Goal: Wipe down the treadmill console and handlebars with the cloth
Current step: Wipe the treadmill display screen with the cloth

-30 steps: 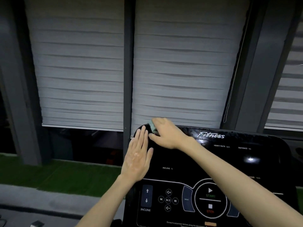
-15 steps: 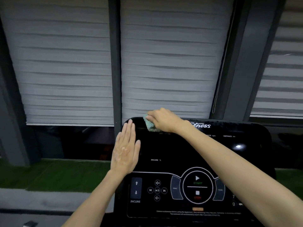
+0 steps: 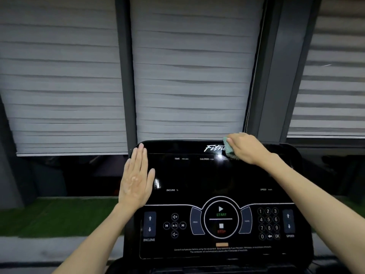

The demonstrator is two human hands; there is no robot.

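Observation:
The glossy black treadmill console [image 3: 207, 175] fills the lower middle of the head view, with START and STOP buttons, incline and speed arrows and a number pad along its lower half. My right hand [image 3: 246, 149] presses a small pale green cloth [image 3: 229, 149] on the console's top edge, right of centre, covering the end of the white logo. My left hand [image 3: 136, 178] lies flat, fingers together, on the console's upper left edge and holds nothing. No handlebars show.
Grey window blinds [image 3: 189, 76] with dark frame posts [image 3: 124, 76] hang right behind the console. A strip of green artificial turf [image 3: 59, 214] and a pale ledge run below the window at left. A thin blind cord [image 3: 252, 86] hangs by the right post.
My right hand has slid the cloth along the console's top edge from the upper left corner to right of centre. My left hand stays flat on the left edge. The view has shifted.

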